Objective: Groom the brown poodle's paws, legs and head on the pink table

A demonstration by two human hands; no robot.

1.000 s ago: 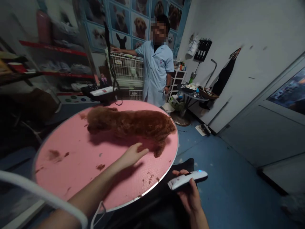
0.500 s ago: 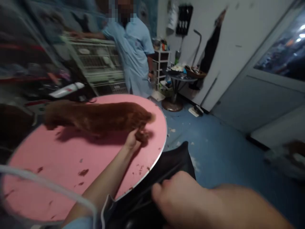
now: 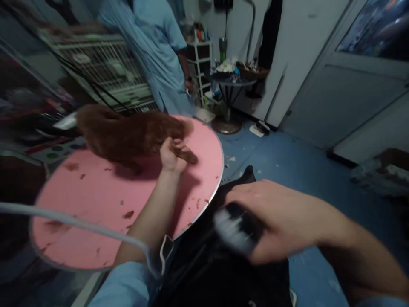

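A brown, curly-coated dog [image 3: 128, 134] stands on a round pink table [image 3: 96, 200], its head end to the left. My left hand [image 3: 174, 155] is closed around one of its hind legs [image 3: 187, 155], the paw sticking out past my fingers. In my right hand [image 3: 271, 213], over the black apron [image 3: 204, 264] on my lap, is a black and grey hair clipper [image 3: 238, 228], smeared by motion. It is well apart from the dog.
Tufts of brown hair [image 3: 128, 214] lie on the table. A pale cord [image 3: 76, 221] crosses in front of my left forearm. A person in a light blue top [image 3: 156, 47] stands beside a wire cage [image 3: 108, 68]. Farther back are a small round table [image 3: 231, 79] and a broom [image 3: 260, 128].
My right hand has turned and risen, bringing the clipper into sight. My left hand and the dog's leg sit higher in view. The dog's body has shifted and the camera has tilted down.
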